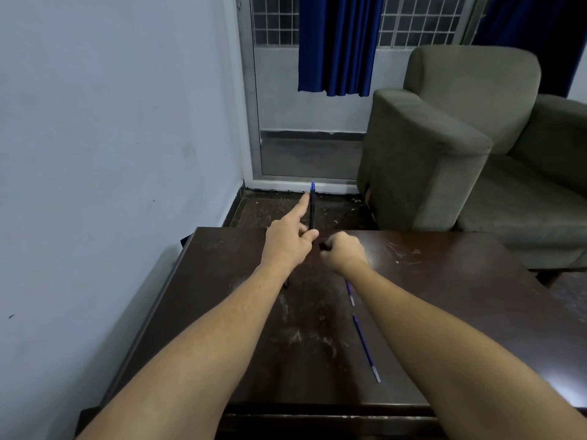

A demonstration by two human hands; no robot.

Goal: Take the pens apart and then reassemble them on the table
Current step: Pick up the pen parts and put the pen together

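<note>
From the head view, the left hand [290,241] pinches a pen [312,206] upright with its forefinger stretched out, while the right hand [343,252] just beside it is curled around a small dark piece. Two refills [365,346] lying bare behind the right hand suggest disassembly is done and rebuilding barely begun. The scuffed dark table [444,296] faces a grey armchair [451,147] and blue curtain [338,42] beyond both hands.

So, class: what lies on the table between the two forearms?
The head view shows two blue pen refills on the dark wooden table, nearer the right forearm.
</note>
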